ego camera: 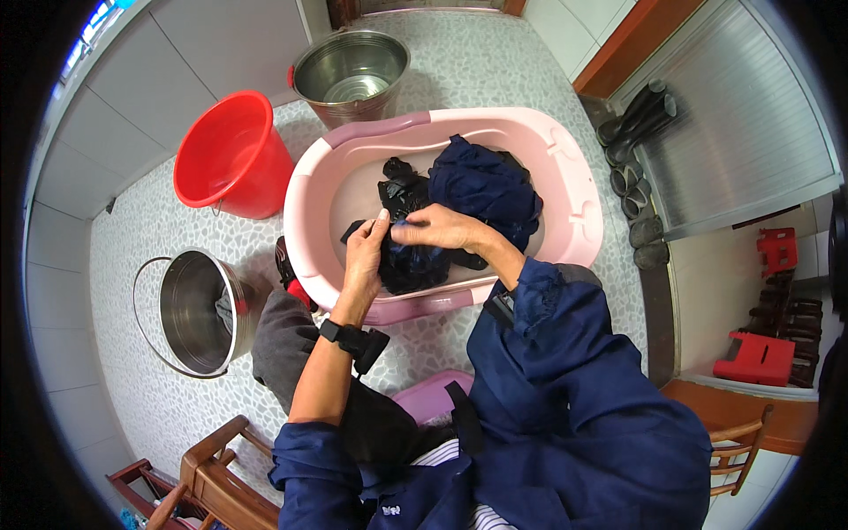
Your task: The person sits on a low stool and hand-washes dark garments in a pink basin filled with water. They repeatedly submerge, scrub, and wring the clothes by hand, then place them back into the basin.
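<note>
Both my hands are over a pink plastic baby bathtub [311, 265] on the floor. My left hand [364, 255], thumb raised, appears closed on dark cloth at the tub's left side. Close by, my right hand [444, 228] has curled, motion-blurred fingers; whether they pinch cloth is unclear. Under the hands lies a wet black garment [414, 268], crumpled and shiny. Another black piece [404, 189] spreads just beyond them. A bunched navy-blue garment [483, 175] fills the tub's right part. A dark device is strapped to my left wrist.
A red plastic bucket [228, 149] and a steel bucket [354, 69] stand beyond the tub. Left of me, another steel bucket [199, 311] holds grey cloth. Rubber boots [639, 122] and shoes line the right doorway. A wooden chair [225, 474] is at lower left.
</note>
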The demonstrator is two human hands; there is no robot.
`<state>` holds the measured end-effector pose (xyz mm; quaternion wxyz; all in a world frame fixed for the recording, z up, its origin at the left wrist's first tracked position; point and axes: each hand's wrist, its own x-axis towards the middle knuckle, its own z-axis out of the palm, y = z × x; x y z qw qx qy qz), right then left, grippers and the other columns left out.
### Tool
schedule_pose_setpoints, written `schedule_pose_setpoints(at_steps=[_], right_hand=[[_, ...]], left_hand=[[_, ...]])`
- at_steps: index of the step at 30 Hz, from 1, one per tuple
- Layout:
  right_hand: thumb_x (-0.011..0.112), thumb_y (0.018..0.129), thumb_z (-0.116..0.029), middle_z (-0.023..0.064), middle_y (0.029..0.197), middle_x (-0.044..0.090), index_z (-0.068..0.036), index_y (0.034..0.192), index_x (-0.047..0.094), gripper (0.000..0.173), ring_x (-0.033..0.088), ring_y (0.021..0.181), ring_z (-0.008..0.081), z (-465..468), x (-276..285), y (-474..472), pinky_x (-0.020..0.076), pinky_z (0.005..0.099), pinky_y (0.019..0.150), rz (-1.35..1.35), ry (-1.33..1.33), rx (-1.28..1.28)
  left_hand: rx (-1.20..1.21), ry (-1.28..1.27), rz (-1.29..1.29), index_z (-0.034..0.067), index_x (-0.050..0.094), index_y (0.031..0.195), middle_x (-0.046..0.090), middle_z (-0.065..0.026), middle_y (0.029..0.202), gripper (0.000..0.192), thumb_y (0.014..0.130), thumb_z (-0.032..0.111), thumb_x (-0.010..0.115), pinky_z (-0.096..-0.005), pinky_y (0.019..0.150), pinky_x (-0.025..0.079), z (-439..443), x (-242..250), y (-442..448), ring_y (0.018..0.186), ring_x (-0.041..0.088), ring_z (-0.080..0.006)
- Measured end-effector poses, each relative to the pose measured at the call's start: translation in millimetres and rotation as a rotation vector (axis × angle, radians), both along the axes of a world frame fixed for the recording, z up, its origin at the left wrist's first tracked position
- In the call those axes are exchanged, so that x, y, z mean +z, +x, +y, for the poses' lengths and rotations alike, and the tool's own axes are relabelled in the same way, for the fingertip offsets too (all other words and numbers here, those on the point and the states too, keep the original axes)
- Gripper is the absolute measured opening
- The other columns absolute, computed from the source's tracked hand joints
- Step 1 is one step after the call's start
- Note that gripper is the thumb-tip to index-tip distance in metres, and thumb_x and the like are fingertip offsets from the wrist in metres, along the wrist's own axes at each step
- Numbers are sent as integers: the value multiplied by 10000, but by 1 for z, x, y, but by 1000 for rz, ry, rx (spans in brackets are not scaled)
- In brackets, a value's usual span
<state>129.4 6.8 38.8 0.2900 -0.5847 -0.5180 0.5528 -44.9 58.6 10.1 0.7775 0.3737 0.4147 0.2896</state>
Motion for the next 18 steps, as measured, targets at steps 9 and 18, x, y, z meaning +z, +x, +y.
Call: schedule_pose_setpoints(at_steps=[9,18], right_hand=[[667,718,-155,37,708,628,32,830,637,220,579,683,111,-10,20,10,471,266,658,122,260,-301],[633,739,-55,-18,774,601,-10,864,613,135,546,753,60,-22,43,17,431,219,745,474,410,-321]], left_hand=[[-384,884,447,-8,571,1099,644,-119,979,488,690,101,813,-301,773,486,-5,22,-21,870,624,-194],[-449,998,688,-1,600,1024,655,-176,885,346,708,37,736,-386,720,482,1,26,-30,801,636,-321]])
